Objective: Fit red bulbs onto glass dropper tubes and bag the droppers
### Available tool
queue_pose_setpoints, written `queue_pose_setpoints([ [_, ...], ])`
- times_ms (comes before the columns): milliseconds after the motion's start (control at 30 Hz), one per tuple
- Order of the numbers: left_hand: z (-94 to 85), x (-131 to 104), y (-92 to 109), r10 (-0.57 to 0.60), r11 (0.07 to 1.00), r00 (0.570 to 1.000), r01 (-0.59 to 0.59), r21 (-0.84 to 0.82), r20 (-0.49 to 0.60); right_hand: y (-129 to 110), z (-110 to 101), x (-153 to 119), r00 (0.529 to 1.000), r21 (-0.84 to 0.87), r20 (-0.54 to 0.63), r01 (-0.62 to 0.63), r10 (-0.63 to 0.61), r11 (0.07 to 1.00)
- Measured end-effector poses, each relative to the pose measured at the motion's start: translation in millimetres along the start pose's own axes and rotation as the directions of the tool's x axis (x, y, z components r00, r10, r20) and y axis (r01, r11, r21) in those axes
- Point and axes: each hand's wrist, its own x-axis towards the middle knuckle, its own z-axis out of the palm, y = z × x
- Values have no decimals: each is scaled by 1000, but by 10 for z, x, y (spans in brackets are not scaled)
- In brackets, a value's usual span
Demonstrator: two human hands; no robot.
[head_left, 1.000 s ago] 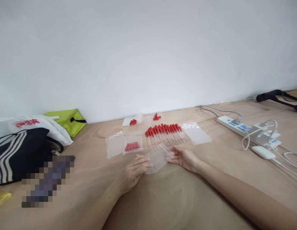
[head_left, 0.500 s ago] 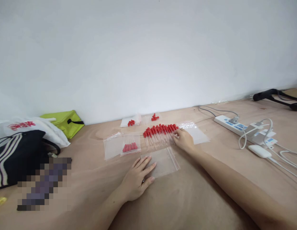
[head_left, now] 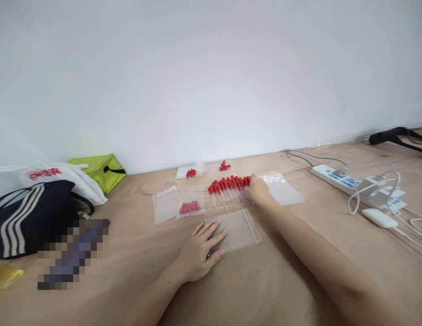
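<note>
My left hand (head_left: 204, 251) lies flat with its fingers spread, the fingertips on the left edge of a clear zip bag (head_left: 236, 231). Beyond that bag is a row of several thin sticks with red tips (head_left: 227, 183). At the right end of the row my right hand (head_left: 258, 190) is closed; its fingertips are mostly hidden, so what they hold cannot be made out. To the left, a bag with several red-tipped sticks (head_left: 189, 207) overlaps a clear bag (head_left: 166, 206). More clear bags (head_left: 283, 188) lie right of my right hand.
Two bags with red pieces (head_left: 191, 173) (head_left: 225, 166) lie near the wall. On the right are a white power strip (head_left: 333, 175), cables and a white adapter (head_left: 380, 218). A black striped bag (head_left: 34, 217), a white plastic bag (head_left: 71, 181) and a green bag (head_left: 100, 172) stand left.
The view has shifted slightly, so everything sits further right. The fingers of my right hand have curled in more at the end of the row. My left hand stays on the bag.
</note>
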Motion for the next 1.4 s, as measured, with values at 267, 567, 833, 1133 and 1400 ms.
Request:
queue_pose_setpoints([
  [267, 24, 10, -12, 7, 1000, 1000, -7, -6, -10, 137, -81, -106, 985, 301, -61, 172, -161, 938],
  [567, 19, 7, 3, -25, 1000, 999, 25, -1, 21, 678, 15, -673, 999, 883, -26, 35, -26, 468],
  [833, 8, 17, 7, -24, 999, 1000, 25, -33, 14, 540, 22, -798, 997, 949, 81, -80, 9, 305],
  [1133, -6, 35, -3, -52, 996, 999, 52, -75, 0, 521, 23, -901, 937, 938, 328, -309, -121, 155],
  [1400, 18, 32, -35, -37, 994, 999, 34, -105, -27, 553, -52, -904, 817, 849, 404, -167, -412, 501],
])
